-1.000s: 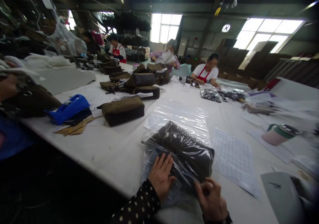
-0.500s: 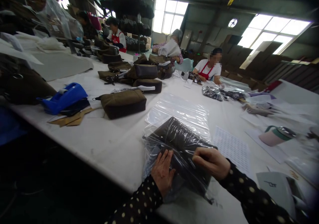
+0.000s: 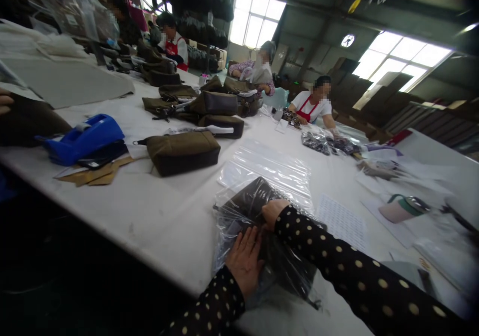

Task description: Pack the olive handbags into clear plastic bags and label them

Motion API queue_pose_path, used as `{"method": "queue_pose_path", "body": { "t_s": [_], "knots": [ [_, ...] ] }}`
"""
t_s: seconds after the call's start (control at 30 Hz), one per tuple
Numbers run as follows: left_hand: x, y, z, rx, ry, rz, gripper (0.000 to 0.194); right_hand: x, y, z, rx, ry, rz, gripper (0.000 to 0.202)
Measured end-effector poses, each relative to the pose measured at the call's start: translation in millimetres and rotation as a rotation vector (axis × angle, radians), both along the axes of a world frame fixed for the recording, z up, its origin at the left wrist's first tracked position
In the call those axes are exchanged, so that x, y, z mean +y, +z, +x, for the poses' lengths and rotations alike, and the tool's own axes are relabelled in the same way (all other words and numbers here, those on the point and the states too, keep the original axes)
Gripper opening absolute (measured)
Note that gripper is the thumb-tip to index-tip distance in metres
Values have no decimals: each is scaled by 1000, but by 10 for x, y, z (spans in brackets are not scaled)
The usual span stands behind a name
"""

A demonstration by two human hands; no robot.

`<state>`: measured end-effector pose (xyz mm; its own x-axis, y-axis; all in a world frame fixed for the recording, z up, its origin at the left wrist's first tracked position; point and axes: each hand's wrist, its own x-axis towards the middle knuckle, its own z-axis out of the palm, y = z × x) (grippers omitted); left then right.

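A dark bag lies inside a clear plastic bag at the near edge of the table. My left hand rests flat on the plastic, its fingers stretched out. Just above it, my right hand is closed, with its curled fingertips on the plastic near the middle of the package; the fingertips are partly hidden. Beyond the package are flat clear plastic bags in a pile.
Left of the package stand an olive-brown bag and a blue tape dispenser. More bags are heaped behind. On the right are a printed sheet and a pink-green mug. A co-worker sits across the table.
My right hand has moved left and away from me across the package, close to the left hand. My left hand stays on the plastic. The view has shifted slightly.
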<state>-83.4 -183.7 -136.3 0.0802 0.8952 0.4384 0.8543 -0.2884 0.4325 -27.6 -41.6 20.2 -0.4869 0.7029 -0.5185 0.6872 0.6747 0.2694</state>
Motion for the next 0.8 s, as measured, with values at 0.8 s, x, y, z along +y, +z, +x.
{"method": "queue_pose_path", "body": {
  "t_s": [0.8],
  "knots": [
    [-9, 1436, -472, -2106, 315, -740, 23, -844, -576, 1209, 1160, 260, 580, 24]
  ]
}}
